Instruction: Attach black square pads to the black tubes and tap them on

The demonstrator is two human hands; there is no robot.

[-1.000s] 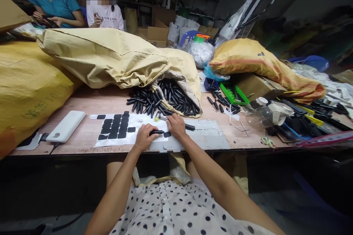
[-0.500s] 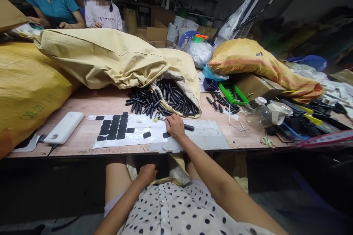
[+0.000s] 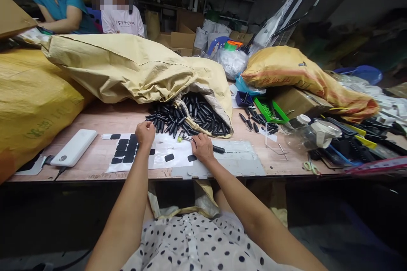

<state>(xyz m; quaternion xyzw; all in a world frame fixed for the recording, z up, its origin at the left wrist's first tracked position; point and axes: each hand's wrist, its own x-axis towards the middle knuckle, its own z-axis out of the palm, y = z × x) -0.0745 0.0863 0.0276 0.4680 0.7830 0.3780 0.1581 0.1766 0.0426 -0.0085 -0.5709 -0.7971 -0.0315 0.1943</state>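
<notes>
My right hand (image 3: 202, 146) is closed around a small hammer (image 3: 218, 149) with a black handle, a metal shaft and a yellowish-green tip. It rests by the grey plate (image 3: 238, 154) on the table. My left hand (image 3: 145, 133) is at the near left edge of a heap of black tubular parts (image 3: 173, 116), its fingers bent together. Whether a part is between those fingertips is hidden. Below it lies a white sheet (image 3: 160, 146) bearing rows of black rounded square pads (image 3: 129, 148), partly covered by my left forearm. A loose black pad (image 3: 169, 157) lies between my hands.
A beige sack (image 3: 127, 67) spills the black parts. A white power bank (image 3: 73, 148) lies left. To the right are a green tray (image 3: 270, 110), a clear plastic jar (image 3: 299, 135) and scissors (image 3: 310, 167). Two people sit across the table.
My left hand has risen from my lap to the near left edge of the black parts heap. My right hand keeps its hold on the hammer in nearly the same place.
</notes>
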